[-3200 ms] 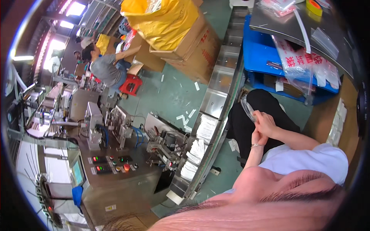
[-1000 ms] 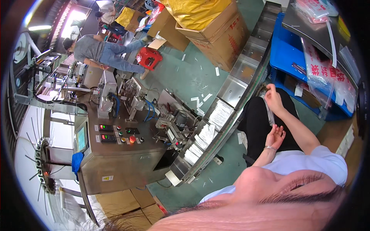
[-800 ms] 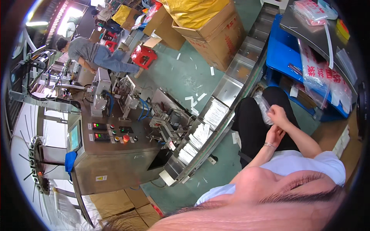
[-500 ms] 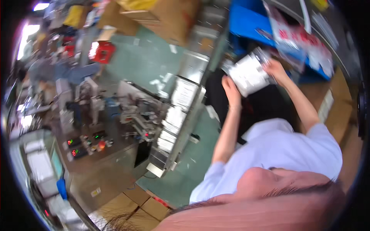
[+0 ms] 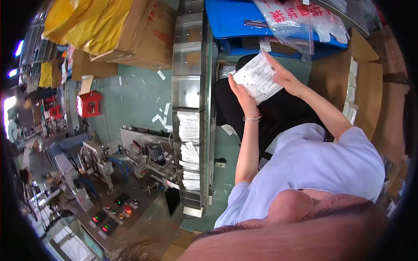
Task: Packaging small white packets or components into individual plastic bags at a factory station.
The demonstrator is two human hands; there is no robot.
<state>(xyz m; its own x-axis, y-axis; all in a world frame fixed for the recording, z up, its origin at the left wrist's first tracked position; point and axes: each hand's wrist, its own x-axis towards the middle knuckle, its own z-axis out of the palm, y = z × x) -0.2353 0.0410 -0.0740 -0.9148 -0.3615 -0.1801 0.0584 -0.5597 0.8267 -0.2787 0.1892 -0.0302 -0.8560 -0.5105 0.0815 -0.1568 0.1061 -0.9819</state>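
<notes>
A steel machine [image 5: 143, 195] with a control panel fills the lower left, its panel set with red-lit and green-lit displays and push buttons. Beside it runs a steel trough conveyor [image 5: 186, 93] divided into compartments, some of them stacked with white printed sachets [image 5: 188, 126]. Across the conveyor's far end from the machine, a cardboard carton [image 5: 150, 41] stands on the green floor, a yellow bag [image 5: 91, 24] in its mouth. The person's lap is in black trousers [image 5: 228, 104], with a blue plastic bin [image 5: 226, 17] beyond the knees. A red stool [image 5: 90, 104] stands near the carton. Above the lap, tilted, is a white printed pack [image 5: 259, 80], between the two hands. The left hand [image 5: 244, 98] has its fingers clamped along the pack's left edge; the right hand [image 5: 287, 80] has its fingers clamped on the right edge. Thin bracelets [image 5: 252, 118] circle the left wrist.
</notes>
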